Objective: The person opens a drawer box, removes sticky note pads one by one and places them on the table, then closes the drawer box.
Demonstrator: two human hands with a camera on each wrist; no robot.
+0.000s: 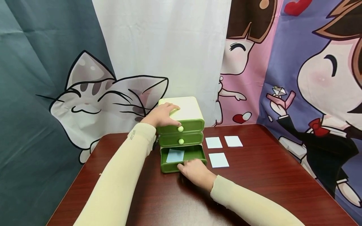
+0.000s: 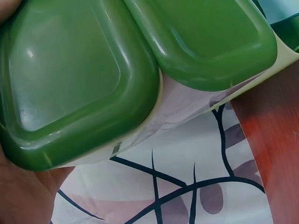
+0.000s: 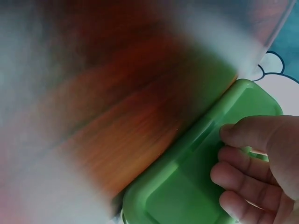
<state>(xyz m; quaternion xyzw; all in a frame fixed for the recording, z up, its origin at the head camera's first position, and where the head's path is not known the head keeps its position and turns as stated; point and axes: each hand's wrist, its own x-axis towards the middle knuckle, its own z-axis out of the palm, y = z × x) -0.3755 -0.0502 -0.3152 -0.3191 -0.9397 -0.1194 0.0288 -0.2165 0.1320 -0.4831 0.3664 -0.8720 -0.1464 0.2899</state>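
A small green drawer cabinet (image 1: 185,110) with a pale top stands on the table, its bottom drawer (image 1: 195,152) pulled out. Inside that drawer lies a light-blue paper square (image 1: 175,155). My left hand (image 1: 162,115) holds the cabinet's upper left corner, fingers over the top and thumb at the front; the left wrist view shows green drawer fronts (image 2: 65,70) close up. At the bottom drawer's front is my right hand (image 1: 197,173). Its curled fingers (image 3: 245,179) and thumb are around the knob, which they mostly hide.
Right of the cabinet lie three pale paper squares, one at the near side (image 1: 218,160), one at the back left (image 1: 213,142) and one at the back right (image 1: 233,141). The brown table (image 1: 268,169) meets a cartoon-printed cloth (image 1: 169,47) behind.
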